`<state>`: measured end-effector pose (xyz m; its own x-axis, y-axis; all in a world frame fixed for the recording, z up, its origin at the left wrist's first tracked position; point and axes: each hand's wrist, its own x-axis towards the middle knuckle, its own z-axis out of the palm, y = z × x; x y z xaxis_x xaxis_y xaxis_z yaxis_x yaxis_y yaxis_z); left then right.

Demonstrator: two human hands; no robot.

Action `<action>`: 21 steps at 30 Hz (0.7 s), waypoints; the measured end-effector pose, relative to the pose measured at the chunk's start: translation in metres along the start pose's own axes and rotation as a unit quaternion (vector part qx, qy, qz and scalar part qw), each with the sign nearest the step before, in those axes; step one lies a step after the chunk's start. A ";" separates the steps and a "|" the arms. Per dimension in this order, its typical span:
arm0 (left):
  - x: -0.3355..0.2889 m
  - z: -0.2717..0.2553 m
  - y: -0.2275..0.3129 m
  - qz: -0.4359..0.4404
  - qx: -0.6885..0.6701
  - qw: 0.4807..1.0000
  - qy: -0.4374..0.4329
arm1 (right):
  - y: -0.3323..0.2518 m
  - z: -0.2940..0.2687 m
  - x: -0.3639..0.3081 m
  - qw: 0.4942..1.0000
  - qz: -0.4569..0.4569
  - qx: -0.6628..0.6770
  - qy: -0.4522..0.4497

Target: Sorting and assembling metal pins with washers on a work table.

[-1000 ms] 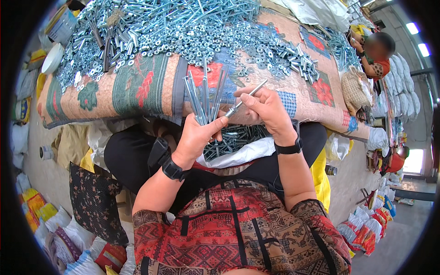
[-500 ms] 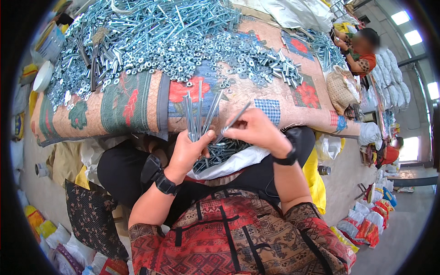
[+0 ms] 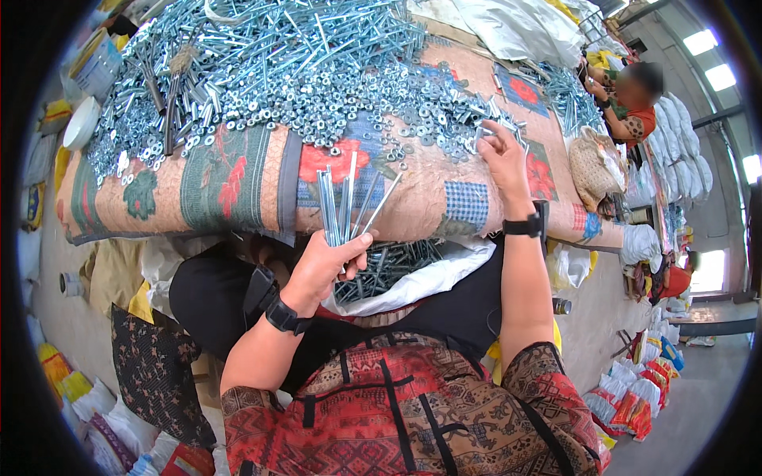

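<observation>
My left hand (image 3: 332, 258) is closed round a bundle of long, thin metal rods (image 3: 340, 208), which look like bolts. They stand up from the fist and fan out at the top. Out over the right part of the cloth-covered table, my right hand (image 3: 505, 163) has its fingers bent together at the edge of the small metal parts. A glint of metal shows at its fingertips, too small to name. Short metal sleeves (image 3: 512, 119) lie beside that hand. In my lap, a white sack (image 3: 432, 279) holds many dark metal rods (image 3: 389, 268).
A large heap of long bolts (image 3: 317, 40) covers the far table, with loose nuts and washers (image 3: 309, 111) before it. A white bowl (image 3: 82, 123) sits at the left. At the right are a woven sack (image 3: 594, 159) and another person (image 3: 635, 103) at work.
My right hand has left the bundle and reached forward and right to the small parts. The rod it held now appears to lean among those in my left hand.
</observation>
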<state>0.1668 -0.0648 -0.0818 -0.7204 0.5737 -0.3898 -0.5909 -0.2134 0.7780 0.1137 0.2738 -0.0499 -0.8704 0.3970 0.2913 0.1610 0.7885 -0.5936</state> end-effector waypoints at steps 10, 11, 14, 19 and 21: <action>-0.001 0.002 -0.001 -0.034 0.007 0.998 -0.058 | -0.070 0.011 -0.065 0.824 0.123 0.496 -0.244; -0.002 0.001 -0.001 -0.039 0.008 0.997 -0.062 | -0.070 0.009 -0.065 0.824 0.123 0.495 -0.245; -0.003 0.001 -0.001 -0.040 0.017 0.997 -0.069 | -0.072 0.003 -0.067 0.845 0.102 0.456 -0.261; -0.003 0.004 0.001 -0.020 -0.035 0.998 -0.052 | -0.083 0.007 -0.080 0.860 0.098 0.411 -0.285; -0.004 0.007 0.004 -0.015 -0.057 0.998 -0.021 | -0.092 0.023 -0.094 0.881 0.082 0.358 -0.299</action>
<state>0.1697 -0.0622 -0.0737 -0.6867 0.6139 -0.3893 -0.6515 -0.2822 0.7042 0.1701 0.1530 -0.0396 -0.9866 -0.0083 -0.1629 0.1595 0.1606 -0.9740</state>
